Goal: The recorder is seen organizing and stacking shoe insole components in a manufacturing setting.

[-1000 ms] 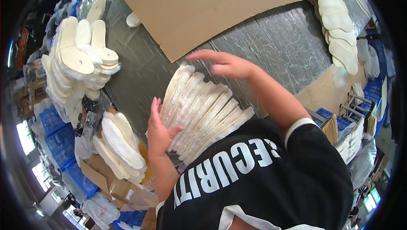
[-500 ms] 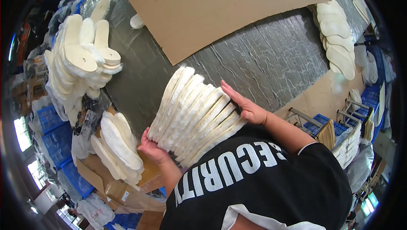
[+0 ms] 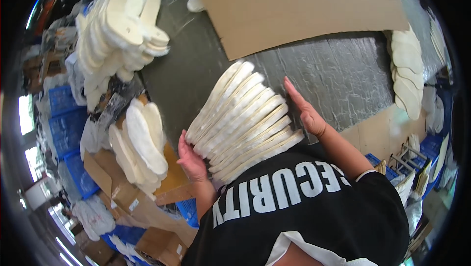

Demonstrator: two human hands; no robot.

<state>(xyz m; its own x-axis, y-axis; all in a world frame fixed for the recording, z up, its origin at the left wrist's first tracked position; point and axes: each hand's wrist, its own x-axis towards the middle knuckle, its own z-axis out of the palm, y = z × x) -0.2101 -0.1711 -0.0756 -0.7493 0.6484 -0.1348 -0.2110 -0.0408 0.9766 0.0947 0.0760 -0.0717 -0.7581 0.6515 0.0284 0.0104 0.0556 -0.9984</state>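
Note:
A row of white fleecy insoles (image 3: 240, 119) stands on edge, fanned out, at the table's near edge against my black shirt. At its lower left ends is my left hand (image 3: 192, 163), open, with the fingers stretched up along the insole tips. My right hand (image 3: 308, 114) is held flat on the other side, its fingers straight and together. A narrow gap shows between the right palm and the insole ends. Neither hand grips anything. The undersides of the insoles are hidden.
A large cardboard sheet (image 3: 304, 11) covers the far part of the dark table (image 3: 328, 75). Insoles are heaped at the far left (image 3: 115, 25), piled at the near left (image 3: 144, 138) and overlapped at the right (image 3: 407, 75). Blue crates (image 3: 66, 124) and a cardboard box (image 3: 159, 246) stand around.
The view has shifted, so the table and piles appear elsewhere in it. My right hand has come away from the insole ends, while the left stays beside the opposite ends.

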